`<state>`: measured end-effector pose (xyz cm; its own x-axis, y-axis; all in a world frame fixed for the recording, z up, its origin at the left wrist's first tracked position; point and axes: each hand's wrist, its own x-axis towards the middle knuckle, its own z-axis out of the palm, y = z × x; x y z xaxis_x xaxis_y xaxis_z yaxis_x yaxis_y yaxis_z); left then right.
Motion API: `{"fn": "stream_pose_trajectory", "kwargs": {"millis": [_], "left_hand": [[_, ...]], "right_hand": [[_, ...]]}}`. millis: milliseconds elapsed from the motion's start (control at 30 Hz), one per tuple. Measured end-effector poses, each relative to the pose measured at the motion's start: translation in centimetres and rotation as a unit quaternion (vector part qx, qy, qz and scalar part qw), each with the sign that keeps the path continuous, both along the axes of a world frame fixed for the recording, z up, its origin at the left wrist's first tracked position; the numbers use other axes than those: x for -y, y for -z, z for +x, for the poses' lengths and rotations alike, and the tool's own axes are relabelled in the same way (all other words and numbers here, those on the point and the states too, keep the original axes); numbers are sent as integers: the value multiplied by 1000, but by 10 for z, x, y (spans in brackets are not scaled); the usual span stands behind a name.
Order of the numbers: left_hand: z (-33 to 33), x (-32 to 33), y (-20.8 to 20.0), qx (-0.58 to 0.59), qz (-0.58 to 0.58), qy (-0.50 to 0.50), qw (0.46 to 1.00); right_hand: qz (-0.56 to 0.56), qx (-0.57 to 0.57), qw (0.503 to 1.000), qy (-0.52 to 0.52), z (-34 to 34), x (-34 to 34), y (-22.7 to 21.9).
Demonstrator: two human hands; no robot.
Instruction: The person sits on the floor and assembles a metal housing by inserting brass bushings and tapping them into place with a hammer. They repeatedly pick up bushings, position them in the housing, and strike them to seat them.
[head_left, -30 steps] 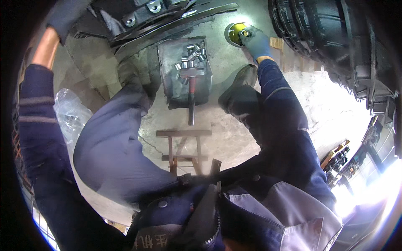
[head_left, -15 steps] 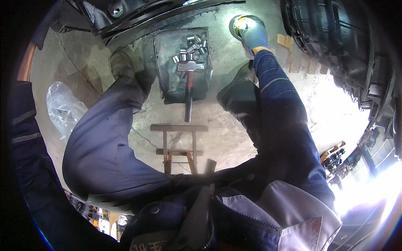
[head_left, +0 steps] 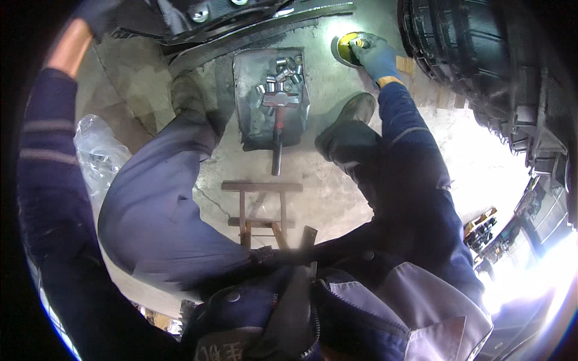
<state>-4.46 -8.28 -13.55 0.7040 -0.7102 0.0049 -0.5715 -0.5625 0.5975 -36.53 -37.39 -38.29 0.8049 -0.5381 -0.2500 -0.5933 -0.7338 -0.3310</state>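
Observation:
At the far right of the floor, my right hand (head_left: 374, 55) in a blue-grey glove is over a shallow round container (head_left: 344, 53) with something yellow in it. Its fingers are bent together around a small, round, bright piece (head_left: 360, 43), too small to name. My left hand (head_left: 101, 13), in a dark glove, is at the upper left rim beside black machine parts (head_left: 211, 15); its fingers are hidden. Between my feet lies a sledgehammer (head_left: 279, 123), its head on a dark tray (head_left: 253, 135). Several short metal bushings (head_left: 282, 75) lie loose on that tray.
A black ribbed track or tyre (head_left: 463, 48) rises at the right, with wooden blocks (head_left: 406, 65) beside it. Clear plastic wrap (head_left: 99, 153) lies at the left. A small wooden stool or frame (head_left: 262, 188) is in front of me.
My left forearm has come up along the left rim, and the left hand now shows beside the machine parts. My right hand remains at the round container, with its fingers more visible.

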Motion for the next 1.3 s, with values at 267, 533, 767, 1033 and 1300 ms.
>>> {"fn": "stream_pose_trajectory", "kwargs": {"millis": [267,533,767,1033,1300], "left_hand": [[19,-3,-13,32,101,-21,994],[22,-1,-5,30,63,-6,998],[13,2,-20,72,73,-21,994],[13,2,-23,79,122,-19,989],[13,3,-18,70,107,-32,991]], "right_hand": [[120,207,967,-82,52,-6,-188],[2,260,937,-234,132,-49,-276],[-93,190,930,-300,166,-60,-254],[-160,202,886,-386,174,-65,-255],[-225,173,864,-415,178,-69,-253]]}}
